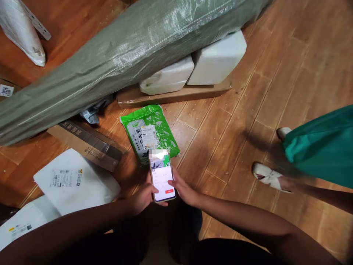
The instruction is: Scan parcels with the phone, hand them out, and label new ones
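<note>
A smartphone (pixel 162 180) with a lit screen is held upright between both hands. My left hand (pixel 143 194) grips its left side, the thumb over the lower left of the screen and fingertips showing beneath. My right hand (pixel 184 187) is closed round the right edge, its thumb over the screen. A red button shows near the screen's bottom right. Just beyond the phone lies a green plastic package (pixel 167 134) with a white shipping label (pixel 149 135); the phone covers its near edge in my view.
A long grey-green woven wrapped bundle (pixel 118 62) lies across white wrapped parcels (pixel 217 59) and a flat carton (pixel 176 95). At left are a brown box (pixel 88 145) and white labelled parcels (pixel 74 180). A person in white sandals (pixel 268 175) and a green garment (pixel 322 147) stands at right.
</note>
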`<state>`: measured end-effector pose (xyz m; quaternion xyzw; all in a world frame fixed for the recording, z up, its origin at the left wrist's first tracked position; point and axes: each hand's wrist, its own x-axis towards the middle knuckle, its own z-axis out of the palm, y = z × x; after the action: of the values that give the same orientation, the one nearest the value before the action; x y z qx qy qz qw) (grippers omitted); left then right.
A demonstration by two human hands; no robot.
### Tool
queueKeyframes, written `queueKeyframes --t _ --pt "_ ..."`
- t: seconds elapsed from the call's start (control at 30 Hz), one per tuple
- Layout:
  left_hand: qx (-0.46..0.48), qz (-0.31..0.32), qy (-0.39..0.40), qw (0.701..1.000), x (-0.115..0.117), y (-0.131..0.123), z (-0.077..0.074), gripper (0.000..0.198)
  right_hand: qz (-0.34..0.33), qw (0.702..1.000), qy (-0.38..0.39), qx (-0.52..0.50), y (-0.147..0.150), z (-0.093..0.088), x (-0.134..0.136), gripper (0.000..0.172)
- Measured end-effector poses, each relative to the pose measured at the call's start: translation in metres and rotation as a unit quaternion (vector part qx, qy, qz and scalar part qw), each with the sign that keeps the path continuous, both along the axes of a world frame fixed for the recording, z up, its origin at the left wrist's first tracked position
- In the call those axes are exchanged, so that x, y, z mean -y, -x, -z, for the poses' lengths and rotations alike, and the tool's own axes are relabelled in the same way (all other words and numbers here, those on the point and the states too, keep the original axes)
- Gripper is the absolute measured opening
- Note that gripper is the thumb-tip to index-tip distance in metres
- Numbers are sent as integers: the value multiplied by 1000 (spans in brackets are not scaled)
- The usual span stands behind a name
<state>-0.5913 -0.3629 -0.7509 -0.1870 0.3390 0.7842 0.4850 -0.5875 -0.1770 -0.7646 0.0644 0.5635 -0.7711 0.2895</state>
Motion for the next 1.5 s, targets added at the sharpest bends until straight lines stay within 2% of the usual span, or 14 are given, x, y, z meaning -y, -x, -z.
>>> queueKeyframes --t 0.17,0.5,0.63,0.83,0.97,1.27,1.4,1.5 --pt "-31 -31 -29 999 5 18 -10 84 9 1000 0 -28 22 -11 4 56" --pt "-61 -68 -35 995 11 32 -26 83 5 997 -32 -75 44 -31 24 53" --pt "-59 -69 -26 996 11 34 -27 86 10 998 -11 -65 45 -32 25 52" --pt "-61 -73 -17 995 10 36 -29 86 11 997 -30 -76 48 -34 24 51" --pt "-60 -71 -22 995 11 37 -29 87 13 997 -17 -74 50 -35 24 51" --pt "-66 -73 -31 995 10 36 -28 76 21 999 24 -28 48 -34 24 51" --pt "-77 -67 -47 994 12 36 -25 72 -10 999 43 -30 48 -34 15 59" --pt "-79 -61 -66 993 14 34 -22 73 -69 994 28 -76 47 -34 1 77"
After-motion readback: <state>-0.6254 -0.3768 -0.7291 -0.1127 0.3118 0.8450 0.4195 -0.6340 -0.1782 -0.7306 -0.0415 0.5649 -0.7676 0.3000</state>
